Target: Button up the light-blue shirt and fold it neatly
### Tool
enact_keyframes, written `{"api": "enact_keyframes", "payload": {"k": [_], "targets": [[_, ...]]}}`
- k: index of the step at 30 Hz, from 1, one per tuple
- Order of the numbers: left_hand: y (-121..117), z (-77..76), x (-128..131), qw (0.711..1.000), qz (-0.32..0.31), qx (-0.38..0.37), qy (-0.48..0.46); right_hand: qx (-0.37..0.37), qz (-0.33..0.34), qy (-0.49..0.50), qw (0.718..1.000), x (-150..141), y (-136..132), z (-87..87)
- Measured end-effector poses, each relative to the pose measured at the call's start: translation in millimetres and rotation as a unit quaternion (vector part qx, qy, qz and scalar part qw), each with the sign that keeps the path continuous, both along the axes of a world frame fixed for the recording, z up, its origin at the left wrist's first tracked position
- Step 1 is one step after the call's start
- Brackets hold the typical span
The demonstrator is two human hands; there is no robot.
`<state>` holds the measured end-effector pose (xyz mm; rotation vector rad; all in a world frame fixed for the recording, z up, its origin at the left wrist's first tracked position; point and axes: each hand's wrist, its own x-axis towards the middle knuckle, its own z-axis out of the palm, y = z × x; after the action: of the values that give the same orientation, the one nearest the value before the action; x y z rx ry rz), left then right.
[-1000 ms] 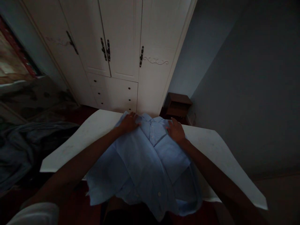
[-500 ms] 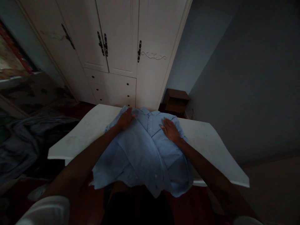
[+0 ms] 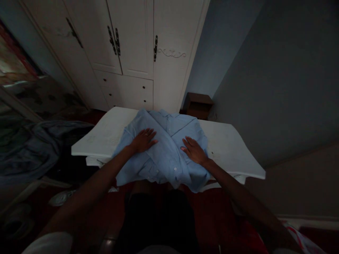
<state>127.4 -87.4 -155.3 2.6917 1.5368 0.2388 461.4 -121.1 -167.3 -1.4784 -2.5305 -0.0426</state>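
A light blue button-up shirt (image 3: 169, 155) lies across the white table (image 3: 227, 144), its collar toward the far edge and its lower part hanging over the near edge. One sleeve is folded diagonally over the front. My left hand (image 3: 144, 140) rests flat on the left side of the shirt, fingers spread and pointing right. On the right side of the chest, my right hand (image 3: 194, 150) lies palm down with its fingers stretched out. Neither hand grips the cloth.
Behind the table stands a white wardrobe (image 3: 127, 63) with dark handles and drawers. A small brown cabinet (image 3: 198, 105) is by the wall at the back right. Dark crumpled cloth (image 3: 34, 148) lies at the left. Below it, a pale shoe-like item (image 3: 60, 198) is on the floor.
My left hand has slid down from near the collar to the middle of the shirt. My right hand has stayed near the same part of the chest. The camera view has shifted.
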Motion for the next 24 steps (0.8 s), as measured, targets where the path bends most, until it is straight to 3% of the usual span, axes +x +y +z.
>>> {"api": "enact_keyframes", "payload": {"k": [6, 9, 11, 14, 17, 19, 21, 24], "targets": [[-2, 10.6, 0, 1.0, 0.002, -0.015, 0.011, 0.019, 0.005, 0.036, 0.999, 8, -6, 0.9], [-17, 15.8, 1, 0.992, 0.108, 0.053, -0.042, 0.051, 0.007, 0.073, 0.996, 7, -24, 5.7], [-36, 16.9, 1, 0.966, 0.198, 0.117, -0.119, 0.067, 0.023, 0.098, 0.993, 8, -43, 8.5], [-79, 11.8, -1, 0.906, 0.248, 0.225, -0.258, 0.089, 0.039, 0.158, 0.983, 10, -77, 10.1], [-134, -6.8, -6, 0.838, 0.279, 0.32, -0.343, 0.122, 0.006, 0.248, 0.961, 17, -116, 3.3], [-166, -27.9, -13, 0.808, 0.324, 0.327, -0.369, 0.139, -0.041, 0.31, 0.939, 26, -141, -8.4], [-188, -53.2, -24, 0.796, 0.368, 0.294, -0.381, 0.122, -0.099, 0.365, 0.918, 37, -164, -25.2], [-200, -89.9, -45, 0.806, 0.422, 0.17, -0.377, 0.051, -0.196, 0.43, 0.88, 56, -189, -54.0]]}}
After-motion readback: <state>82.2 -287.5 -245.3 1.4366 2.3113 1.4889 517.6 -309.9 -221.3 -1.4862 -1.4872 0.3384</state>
